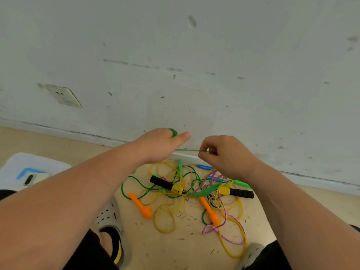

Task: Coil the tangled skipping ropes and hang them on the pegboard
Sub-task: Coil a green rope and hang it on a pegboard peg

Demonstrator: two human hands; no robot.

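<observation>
A tangle of skipping ropes (pixel 181 193) lies on the wooden floor between my feet: green, yellow and pink cords with orange handles (pixel 141 206), black-and-yellow handles (pixel 167 185), green and blue handles. My left hand (pixel 159 145) is raised above the pile, shut on a green handle (pixel 173 132) whose tip sticks out by the thumb. My right hand (pixel 218 151) pinches the green rope (pixel 188 150), which runs taut between both hands. No pegboard is in view.
A scuffed white wall (pixel 194 65) with a socket (pixel 63 95) rises just behind the pile. A white pad with a phone (pixel 32 179) lies at left. My grey clogs (pixel 109 217) flank the ropes. Small debris is scattered on the floor.
</observation>
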